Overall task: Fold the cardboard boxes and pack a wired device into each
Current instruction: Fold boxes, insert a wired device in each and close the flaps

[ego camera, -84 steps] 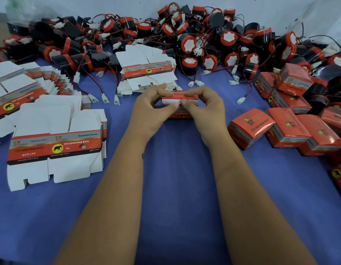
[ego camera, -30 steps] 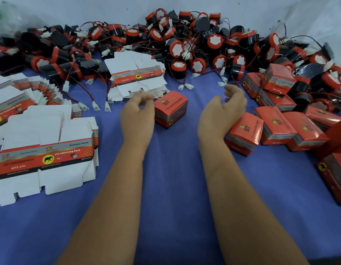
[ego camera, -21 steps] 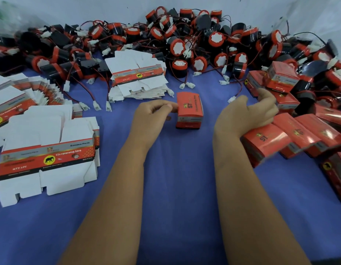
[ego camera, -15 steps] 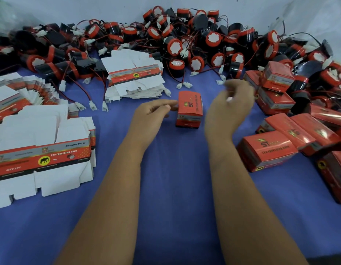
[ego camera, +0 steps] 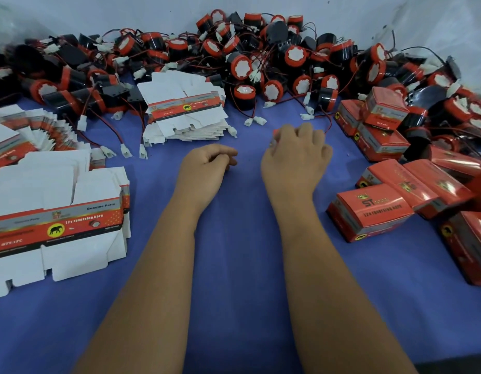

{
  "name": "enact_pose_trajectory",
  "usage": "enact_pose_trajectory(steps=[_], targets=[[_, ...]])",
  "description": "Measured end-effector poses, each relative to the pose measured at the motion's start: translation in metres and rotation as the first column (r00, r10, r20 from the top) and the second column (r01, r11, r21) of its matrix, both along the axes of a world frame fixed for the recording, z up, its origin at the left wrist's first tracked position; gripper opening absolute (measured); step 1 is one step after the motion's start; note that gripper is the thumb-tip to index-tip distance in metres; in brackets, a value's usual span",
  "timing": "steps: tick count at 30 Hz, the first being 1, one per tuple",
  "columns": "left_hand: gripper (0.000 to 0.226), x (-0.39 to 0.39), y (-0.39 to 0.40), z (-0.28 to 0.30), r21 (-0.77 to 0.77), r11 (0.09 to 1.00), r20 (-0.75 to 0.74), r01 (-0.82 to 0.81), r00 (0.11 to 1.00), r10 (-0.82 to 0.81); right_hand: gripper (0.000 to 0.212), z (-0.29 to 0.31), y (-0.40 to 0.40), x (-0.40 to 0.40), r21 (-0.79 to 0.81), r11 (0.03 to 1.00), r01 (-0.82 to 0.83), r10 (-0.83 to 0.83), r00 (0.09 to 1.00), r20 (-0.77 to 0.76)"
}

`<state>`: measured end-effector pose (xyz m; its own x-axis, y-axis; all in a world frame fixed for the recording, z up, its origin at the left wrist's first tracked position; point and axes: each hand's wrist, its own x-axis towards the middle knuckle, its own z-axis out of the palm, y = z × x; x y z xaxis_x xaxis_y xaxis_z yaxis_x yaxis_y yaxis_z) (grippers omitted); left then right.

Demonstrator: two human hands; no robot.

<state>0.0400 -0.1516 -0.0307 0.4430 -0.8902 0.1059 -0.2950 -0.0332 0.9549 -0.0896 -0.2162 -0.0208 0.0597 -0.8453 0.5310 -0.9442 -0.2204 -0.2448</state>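
Observation:
My right hand (ego camera: 296, 155) lies over a closed red box (ego camera: 275, 132) in the middle of the blue table, fingers wrapped on it; only a red sliver shows at the hand's left edge. Just left of it rests my left hand (ego camera: 207, 164), its fingers curled with nothing in them. A heap of black-and-red wired devices (ego camera: 242, 66) with white connectors fills the back of the table. Flat unfolded box blanks lie in a stack behind my hands (ego camera: 185, 103) and in a bigger stack at the left (ego camera: 56, 211).
Several packed red boxes (ego camera: 368, 211) are piled along the right side, some stacked near the devices (ego camera: 382, 112). More fanned box blanks (ego camera: 23, 130) lie at the far left. Loose red wires with white plugs (ego camera: 256, 120) trail onto the blue cloth (ego camera: 234, 265).
My right hand came back from pushing the packed boxes at the right and closed over the red box. My left hand let go of that box and curled up beside it.

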Motion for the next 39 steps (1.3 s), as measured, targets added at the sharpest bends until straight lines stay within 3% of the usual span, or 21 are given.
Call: enact_pose_trajectory(steps=[7,13,20,24,31,35,39], targets=[[0.032,0.000,-0.001,0.002,0.029,1.000,0.016,0.004,1.000,-0.004,0.025,0.005,-0.023,-0.039,0.088,0.964,0.250,-0.260,0.955,0.139],[0.031,0.002,-0.001,0.001,0.031,0.999,0.014,0.019,1.000,-0.020,0.022,0.005,-0.026,-0.054,0.068,0.991,0.112,-0.123,0.977,0.173],[0.031,0.003,-0.001,0.001,0.031,0.999,0.007,0.028,1.000,-0.028,0.031,0.007,-0.041,-0.095,0.065,0.996,-0.055,0.049,0.994,0.096],[0.031,0.001,0.000,0.002,0.045,0.999,0.037,0.025,0.999,-0.027,0.032,0.008,-0.054,-0.126,0.045,0.999,-0.027,0.028,0.999,-0.039],[0.034,-0.002,-0.003,0.002,0.090,0.996,0.120,-0.007,0.993,-0.004,0.037,0.007,-0.057,-0.129,-0.001,0.999,0.052,-0.052,0.998,-0.032],[0.036,-0.003,-0.002,0.002,0.046,0.998,0.112,-0.050,0.993,0.044,0.041,0.008,-0.032,-0.070,-0.057,0.990,-0.129,0.129,0.992,-0.007],[0.031,-0.002,0.002,0.004,-0.044,0.981,0.210,-0.189,0.958,0.194,0.033,0.004,-0.005,0.008,0.110,0.899,-0.425,0.413,0.904,0.112]])
